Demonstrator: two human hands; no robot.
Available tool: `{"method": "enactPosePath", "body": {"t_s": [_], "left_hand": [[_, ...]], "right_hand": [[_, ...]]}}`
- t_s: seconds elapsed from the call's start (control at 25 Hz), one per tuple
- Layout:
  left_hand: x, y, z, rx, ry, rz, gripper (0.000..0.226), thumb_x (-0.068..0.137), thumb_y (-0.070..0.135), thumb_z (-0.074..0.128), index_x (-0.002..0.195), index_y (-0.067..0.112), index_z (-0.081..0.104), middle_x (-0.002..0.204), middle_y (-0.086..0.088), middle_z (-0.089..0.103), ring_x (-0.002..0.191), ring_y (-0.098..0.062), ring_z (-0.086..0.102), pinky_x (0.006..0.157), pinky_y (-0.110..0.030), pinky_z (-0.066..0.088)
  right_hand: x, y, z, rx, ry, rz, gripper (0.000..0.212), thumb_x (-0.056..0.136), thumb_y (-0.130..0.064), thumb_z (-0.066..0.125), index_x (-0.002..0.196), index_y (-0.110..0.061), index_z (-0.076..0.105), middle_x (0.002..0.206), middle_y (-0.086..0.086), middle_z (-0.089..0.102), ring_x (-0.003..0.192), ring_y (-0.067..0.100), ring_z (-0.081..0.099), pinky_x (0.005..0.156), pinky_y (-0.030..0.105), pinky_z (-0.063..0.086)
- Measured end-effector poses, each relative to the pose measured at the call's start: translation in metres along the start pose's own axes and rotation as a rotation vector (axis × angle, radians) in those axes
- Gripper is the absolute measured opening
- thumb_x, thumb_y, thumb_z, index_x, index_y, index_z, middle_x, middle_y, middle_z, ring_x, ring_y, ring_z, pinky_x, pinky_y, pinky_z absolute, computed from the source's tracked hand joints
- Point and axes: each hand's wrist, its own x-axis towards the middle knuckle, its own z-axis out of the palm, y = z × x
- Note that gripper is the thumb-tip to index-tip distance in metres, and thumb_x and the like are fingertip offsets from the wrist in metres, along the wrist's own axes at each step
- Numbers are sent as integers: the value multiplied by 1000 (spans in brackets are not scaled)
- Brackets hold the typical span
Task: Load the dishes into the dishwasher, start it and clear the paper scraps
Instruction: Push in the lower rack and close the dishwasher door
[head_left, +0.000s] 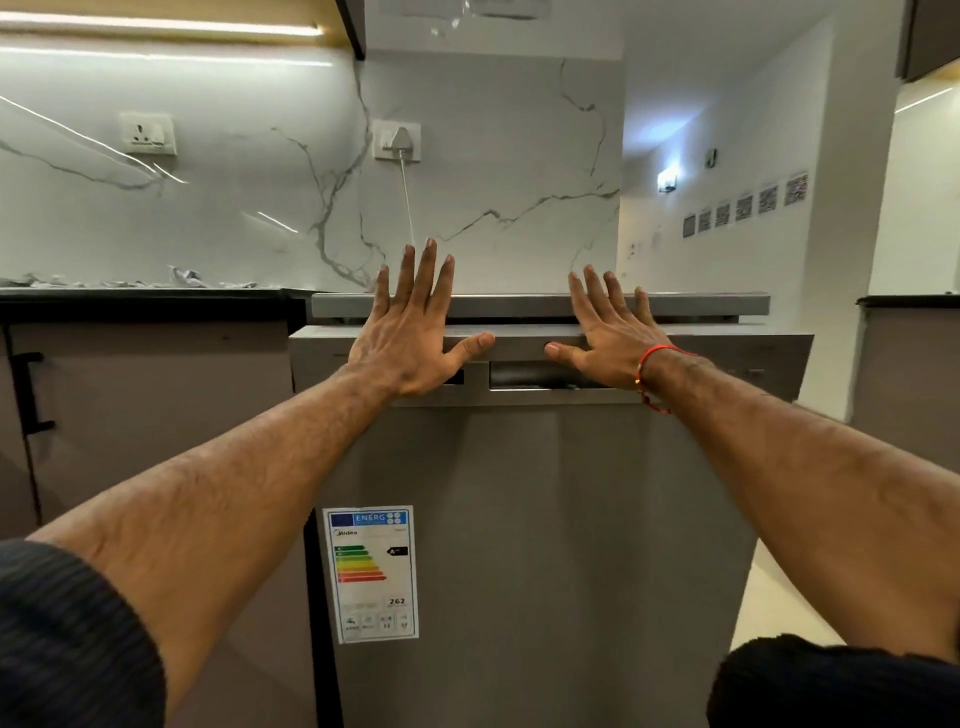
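Note:
A grey steel dishwasher (545, 519) fills the middle of the view, its door upright with a narrow gap under the top lid. My left hand (415, 332) presses flat against the door's upper edge, fingers spread and straight. My right hand (605, 338), a red thread at its wrist, presses flat on the same edge further right, above the recessed door handle (540, 376). Crumpled paper scraps (187, 278) lie on the black countertop (145, 296) to the left. No dishes are in view.
An energy label (371, 571) is stuck on the door's lower left. A plugged white cable (408, 208) hangs from a wall socket behind the machine. Brown cabinets (156, 395) stand to the left, and an open passage with a pale floor lies to the right.

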Motion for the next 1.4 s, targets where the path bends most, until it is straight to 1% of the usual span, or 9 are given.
{"method": "enactPosePath", "body": {"t_s": [0.08,0.16,0.28,0.32,0.4,0.56,0.72,1.12,1.4], "left_hand": [[13,-8,14,21,-14,-23,110,82,89,9,157,14,-21,163,-11,-30,149,-29,-30,122,-55,-14],[22,-12,26,51,-50,-26,107,84,88,3,159,13,-14,167,-12,-14,152,-29,-23,123,-55,-11],[28,-16,36,36,-17,8,102,87,86,8,160,14,10,162,-12,26,152,-32,15,125,-54,3],[29,-17,38,30,15,15,100,86,86,10,156,16,22,151,-11,39,143,-31,32,123,-52,13],[29,-16,40,37,69,13,94,83,87,11,146,21,36,132,-7,48,120,-26,46,113,-47,29],[31,-13,43,8,75,-24,88,83,87,18,139,23,42,125,-5,49,112,-25,46,106,-44,32],[32,-11,45,-1,85,-57,86,82,86,24,137,23,43,122,-6,48,110,-25,45,105,-43,31],[31,-5,48,2,133,-97,82,85,83,36,136,20,46,123,-8,52,112,-27,48,107,-44,31],[32,1,49,9,177,-129,82,86,83,36,136,19,48,126,-8,56,116,-26,51,110,-45,32]], "right_hand": [[15,2,9,-31,30,20,92,94,-70,32,153,-25,-21,158,-2,-33,147,22,-27,118,48,-18],[28,6,17,-57,67,16,89,94,-70,29,154,-25,-18,159,-3,-32,148,22,-26,119,48,-17],[40,11,29,-47,146,-4,85,94,-69,32,156,-29,-11,164,-7,-19,150,22,-19,121,50,-14],[42,12,32,-37,191,-13,82,94,-68,35,156,-31,-5,165,-7,-8,152,23,-12,121,51,-13],[43,12,37,-14,285,-33,75,94,-65,41,154,-33,11,158,-3,16,149,26,6,121,52,-10],[44,12,40,33,325,-40,67,92,-64,45,148,-34,23,146,-3,29,140,26,17,121,51,-9],[48,15,47,33,362,-50,73,84,-71,35,146,-33,26,143,-1,31,138,27,20,121,52,-8],[49,12,54,49,455,-30,65,90,-62,51,143,-30,33,141,1,37,137,28,24,121,52,-4],[44,7,50,12,471,12,70,87,-68,48,144,-30,34,145,-2,39,139,27,27,122,52,2]]}}
